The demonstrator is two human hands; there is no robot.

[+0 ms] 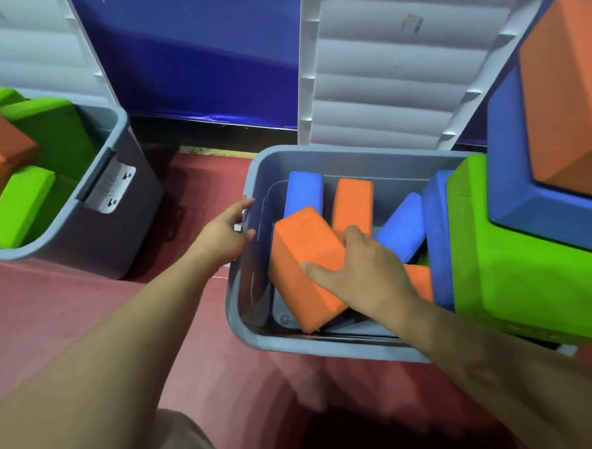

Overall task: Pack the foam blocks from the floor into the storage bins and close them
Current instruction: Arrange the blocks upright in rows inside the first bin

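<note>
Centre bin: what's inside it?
Orange blocks and blue blocks, jumbled; the right hand grips one orange block. A green block in front covers the right side of the bin.

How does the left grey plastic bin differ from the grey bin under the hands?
The left grey plastic bin shows green and orange foam blocks; the near grey bin, blue and orange ones. No hand touches the left bin; the left hand touches the near bin's rim and the right hand holds an orange block inside. Both lids stand open.
</note>
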